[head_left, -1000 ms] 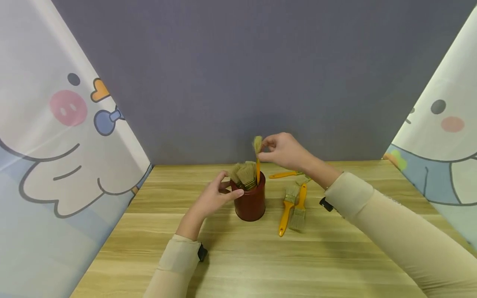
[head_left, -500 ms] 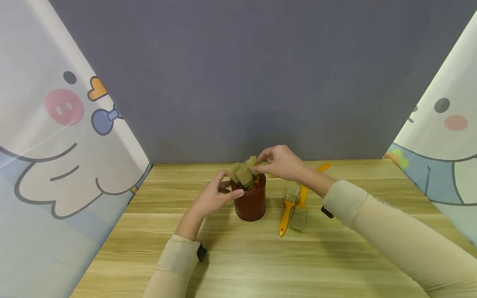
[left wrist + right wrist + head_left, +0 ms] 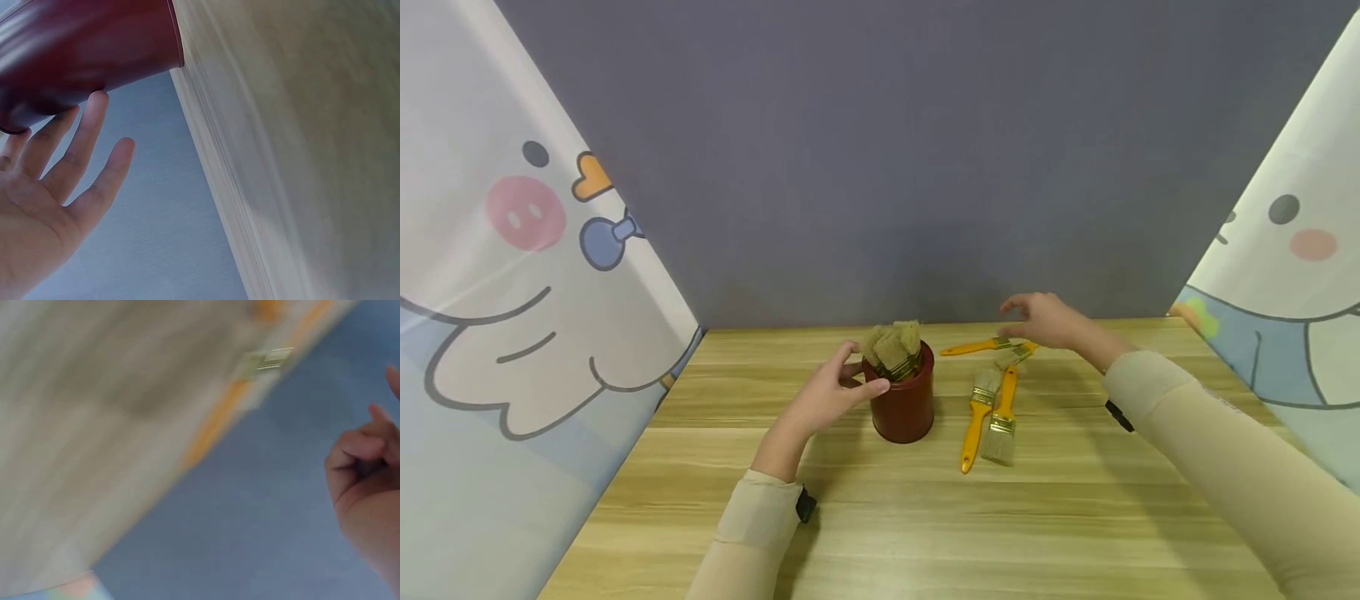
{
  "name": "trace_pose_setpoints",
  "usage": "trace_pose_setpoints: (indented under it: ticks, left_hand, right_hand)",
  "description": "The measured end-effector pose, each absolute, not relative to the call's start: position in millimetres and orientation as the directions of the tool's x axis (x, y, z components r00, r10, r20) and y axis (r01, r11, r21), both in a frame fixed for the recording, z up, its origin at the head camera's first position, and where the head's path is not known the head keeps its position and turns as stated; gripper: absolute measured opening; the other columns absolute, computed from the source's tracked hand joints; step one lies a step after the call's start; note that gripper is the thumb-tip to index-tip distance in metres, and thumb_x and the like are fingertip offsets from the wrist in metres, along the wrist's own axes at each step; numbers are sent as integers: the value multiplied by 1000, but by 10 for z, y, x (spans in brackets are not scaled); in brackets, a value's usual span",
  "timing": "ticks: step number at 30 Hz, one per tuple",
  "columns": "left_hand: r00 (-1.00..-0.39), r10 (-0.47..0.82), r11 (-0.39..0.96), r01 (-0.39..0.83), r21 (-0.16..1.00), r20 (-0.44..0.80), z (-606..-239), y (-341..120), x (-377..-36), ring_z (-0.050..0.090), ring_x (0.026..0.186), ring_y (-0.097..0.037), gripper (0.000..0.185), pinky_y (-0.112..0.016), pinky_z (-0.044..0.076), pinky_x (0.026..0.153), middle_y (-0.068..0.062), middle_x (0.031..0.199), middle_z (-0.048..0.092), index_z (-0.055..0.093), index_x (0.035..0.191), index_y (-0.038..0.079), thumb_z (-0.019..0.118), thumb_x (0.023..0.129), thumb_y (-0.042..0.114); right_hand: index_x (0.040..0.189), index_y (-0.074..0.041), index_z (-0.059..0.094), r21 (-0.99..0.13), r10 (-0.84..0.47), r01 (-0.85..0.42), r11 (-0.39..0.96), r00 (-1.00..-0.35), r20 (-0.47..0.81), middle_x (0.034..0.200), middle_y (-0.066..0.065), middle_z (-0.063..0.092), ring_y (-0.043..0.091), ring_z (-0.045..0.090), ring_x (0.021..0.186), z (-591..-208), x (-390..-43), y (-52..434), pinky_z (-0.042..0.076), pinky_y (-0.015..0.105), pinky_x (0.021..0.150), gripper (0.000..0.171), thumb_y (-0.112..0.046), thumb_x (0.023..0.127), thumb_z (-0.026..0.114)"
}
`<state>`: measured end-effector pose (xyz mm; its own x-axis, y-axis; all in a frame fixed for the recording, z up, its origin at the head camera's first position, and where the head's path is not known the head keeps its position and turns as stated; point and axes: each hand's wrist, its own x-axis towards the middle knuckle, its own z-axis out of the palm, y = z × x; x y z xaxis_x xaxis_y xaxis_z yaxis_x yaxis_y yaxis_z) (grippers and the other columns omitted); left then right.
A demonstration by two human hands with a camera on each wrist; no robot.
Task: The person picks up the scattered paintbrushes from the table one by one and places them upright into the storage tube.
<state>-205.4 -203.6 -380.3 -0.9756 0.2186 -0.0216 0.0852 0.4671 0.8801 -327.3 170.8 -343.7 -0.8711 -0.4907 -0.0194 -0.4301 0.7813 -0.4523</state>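
Observation:
A dark red cylindrical can [image 3: 902,412] stands upright on the table, with several paintbrushes [image 3: 892,350] in it, bristles up. My left hand [image 3: 822,398] holds the can at its rim, thumb in front and fingers round the left side; the left wrist view shows fingertips [image 3: 97,103] against its wall. To the right, my right hand [image 3: 1051,322] is above a paintbrush [image 3: 1017,356] whose handle end it partly hides, thumb and index finger apart and nothing between them. In the right wrist view its other fingers look bent, and a yellow-handled brush [image 3: 215,422] appears blurred.
Two yellow-handled paintbrushes, one bristles up [image 3: 973,437] and one bristles down [image 3: 1002,425], lie side by side right of the can. Another brush [image 3: 968,348] lies behind them near the grey back wall [image 3: 880,167]. Cartoon-printed sheets [image 3: 512,333] border the wooden table [image 3: 880,533].
My right hand lowered a paintbrush into the can, let go of it, and moved right over the loose brushes. My left hand has stayed at the can.

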Motion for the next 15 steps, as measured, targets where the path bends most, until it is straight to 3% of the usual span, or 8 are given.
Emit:
trace_pose_setpoints:
  ticks: [1,4,7,8,15]
  left_hand:
    - [-976,218,466,80,881,-26,-3802,-2035,-2052,68,134,-30,63,-54,58,103,-11,145,68,51,139,26,83,92,53]
    - [-975,217,470,64,880,-45,-3806,-2027,-2042,68,134,-30,63,-55,57,104,-10,145,68,51,139,28,83,91,54]
    - [-974,218,478,54,877,-59,-3818,-2027,-2034,67,134,-30,61,-56,57,104,-9,147,67,51,137,29,82,91,55]
    - [-974,220,478,56,876,-58,-3821,-2031,-2035,67,135,-30,60,-56,57,104,-9,148,66,51,137,30,82,92,54]
    - [-973,228,483,84,871,-33,-3809,-2106,-2042,65,137,-32,61,-56,57,105,-12,149,65,51,138,28,81,92,54]
  right_hand:
    - [145,-1,61,-429,-508,-441,789,-860,-50,91,17,71,35,65,88,-3539,-3301,1794,45,70,107,52,-30,104,72]
    - [149,-1,57,-364,-547,-478,799,-829,-112,92,21,74,31,64,76,-3818,-3353,2006,46,69,107,54,-20,102,73]
    - [148,-2,59,-325,-552,-491,808,-824,-127,127,29,72,29,69,87,-4000,-3384,2141,56,58,93,52,-17,101,73]
    - [147,-3,61,-328,-552,-492,806,-825,-119,137,32,67,23,65,78,-4042,-3396,2164,57,53,86,50,-16,100,73]
    - [142,-5,67,-362,-575,-518,775,-815,-66,137,27,70,33,73,106,-4209,-3440,2145,58,58,94,44,-16,101,73]
